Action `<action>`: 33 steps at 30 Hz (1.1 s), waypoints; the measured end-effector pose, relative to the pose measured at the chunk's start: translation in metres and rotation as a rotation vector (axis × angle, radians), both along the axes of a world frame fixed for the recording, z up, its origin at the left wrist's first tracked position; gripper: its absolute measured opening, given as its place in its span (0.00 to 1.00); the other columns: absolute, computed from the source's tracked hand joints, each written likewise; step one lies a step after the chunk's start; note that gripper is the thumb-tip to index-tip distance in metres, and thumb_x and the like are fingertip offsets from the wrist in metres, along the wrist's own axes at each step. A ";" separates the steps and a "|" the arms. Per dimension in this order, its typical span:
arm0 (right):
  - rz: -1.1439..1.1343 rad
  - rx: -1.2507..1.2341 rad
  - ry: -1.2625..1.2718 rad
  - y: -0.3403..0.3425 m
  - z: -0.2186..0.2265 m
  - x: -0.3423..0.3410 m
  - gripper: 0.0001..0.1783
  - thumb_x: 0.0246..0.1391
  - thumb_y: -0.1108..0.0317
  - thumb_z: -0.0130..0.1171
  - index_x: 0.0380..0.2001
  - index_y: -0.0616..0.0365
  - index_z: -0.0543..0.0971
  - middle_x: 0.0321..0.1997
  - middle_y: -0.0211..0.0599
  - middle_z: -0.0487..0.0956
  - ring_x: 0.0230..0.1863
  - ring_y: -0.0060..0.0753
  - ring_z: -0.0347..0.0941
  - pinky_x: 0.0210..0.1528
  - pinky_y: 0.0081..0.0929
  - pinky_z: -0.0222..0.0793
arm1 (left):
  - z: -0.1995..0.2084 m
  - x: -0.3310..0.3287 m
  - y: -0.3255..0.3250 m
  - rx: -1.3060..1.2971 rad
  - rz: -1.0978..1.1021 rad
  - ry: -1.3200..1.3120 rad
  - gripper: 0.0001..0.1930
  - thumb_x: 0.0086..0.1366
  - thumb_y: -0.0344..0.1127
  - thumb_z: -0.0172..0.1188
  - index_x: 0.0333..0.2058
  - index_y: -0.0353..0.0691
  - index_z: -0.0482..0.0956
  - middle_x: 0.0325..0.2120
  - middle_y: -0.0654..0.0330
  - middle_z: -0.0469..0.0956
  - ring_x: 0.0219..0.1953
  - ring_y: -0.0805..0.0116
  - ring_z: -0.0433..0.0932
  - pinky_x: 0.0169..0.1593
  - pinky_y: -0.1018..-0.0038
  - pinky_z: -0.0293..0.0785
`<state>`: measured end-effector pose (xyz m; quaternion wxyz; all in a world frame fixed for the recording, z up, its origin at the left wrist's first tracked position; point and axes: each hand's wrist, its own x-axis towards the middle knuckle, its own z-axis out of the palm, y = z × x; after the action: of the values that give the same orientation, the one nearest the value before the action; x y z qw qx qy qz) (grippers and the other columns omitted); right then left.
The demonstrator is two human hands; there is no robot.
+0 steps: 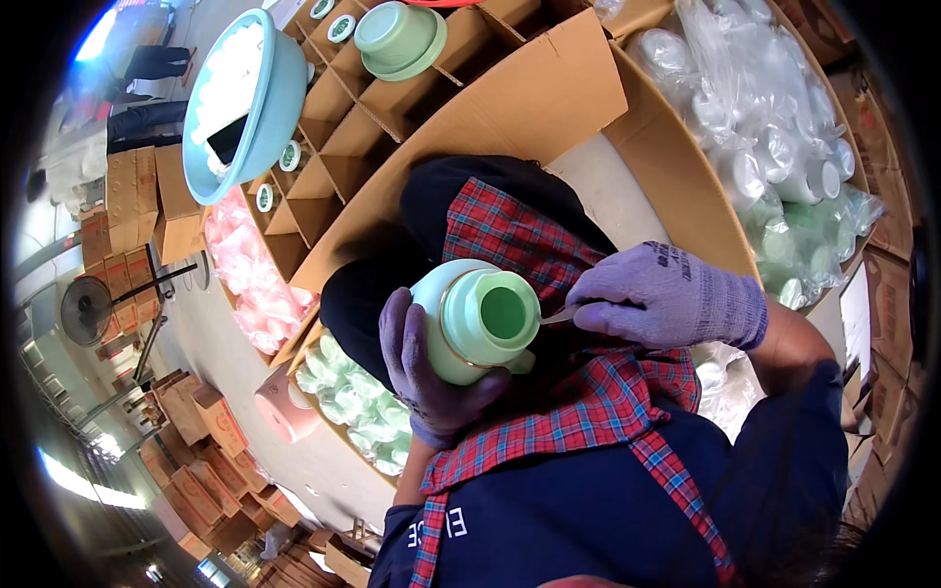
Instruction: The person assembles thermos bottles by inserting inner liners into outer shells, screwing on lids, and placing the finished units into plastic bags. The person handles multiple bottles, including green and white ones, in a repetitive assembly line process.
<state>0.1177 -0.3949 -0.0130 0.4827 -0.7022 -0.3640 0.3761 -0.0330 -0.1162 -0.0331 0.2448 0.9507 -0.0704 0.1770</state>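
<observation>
A pale green vacuum jug (456,328) rests over my lap, tilted so its round open mouth faces up toward me. My left hand (417,367), in a purple knit glove, wraps round the jug's body from the left. From the right comes my right hand (662,294), gloved alike, its fingers closed in a pinch on a thin, pale, flat tool (559,316). That tool's tip meets the right side of the jug's collar, next to the mouth; its exact kind cannot be made out. A red plaid apron (549,412) lies beneath the jug.
Ahead stands a cardboard carton with dividers (377,122), bearing a green basin (400,39) and a blue tub (270,108) with white pieces and a dark phone. Bagged clear and green parts (774,147) fill a box at right. Pink (257,274) and green bagged parts (358,412) lie left.
</observation>
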 end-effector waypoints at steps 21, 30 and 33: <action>0.276 -0.281 -0.740 0.042 0.030 0.049 0.09 0.55 0.63 0.61 0.32 0.57 0.80 0.26 0.42 0.81 0.31 0.44 0.82 0.33 0.39 0.79 | 0.017 0.022 -0.019 0.117 0.029 0.063 0.50 0.48 0.60 0.74 0.64 0.37 0.65 0.60 0.38 0.67 0.59 0.36 0.71 0.58 0.43 0.67; 0.219 -0.268 -0.925 0.051 0.035 0.047 0.09 0.49 0.65 0.61 0.33 0.56 0.81 0.27 0.39 0.81 0.31 0.39 0.83 0.29 0.39 0.77 | 0.021 0.029 -0.022 0.123 0.042 0.079 0.46 0.48 0.58 0.74 0.61 0.37 0.68 0.59 0.38 0.69 0.58 0.36 0.72 0.58 0.43 0.67; 0.217 -0.260 -0.955 0.054 0.035 0.048 0.09 0.49 0.64 0.62 0.32 0.56 0.81 0.27 0.37 0.81 0.30 0.38 0.82 0.28 0.39 0.77 | 0.022 0.031 -0.022 0.132 0.049 0.091 0.46 0.48 0.58 0.73 0.61 0.37 0.68 0.58 0.38 0.70 0.58 0.36 0.72 0.59 0.44 0.67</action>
<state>0.1661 -0.3410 0.0215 0.1289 -0.8082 -0.5652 0.1032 -0.0024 -0.1378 -0.0110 0.1802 0.9732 -0.0475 0.1347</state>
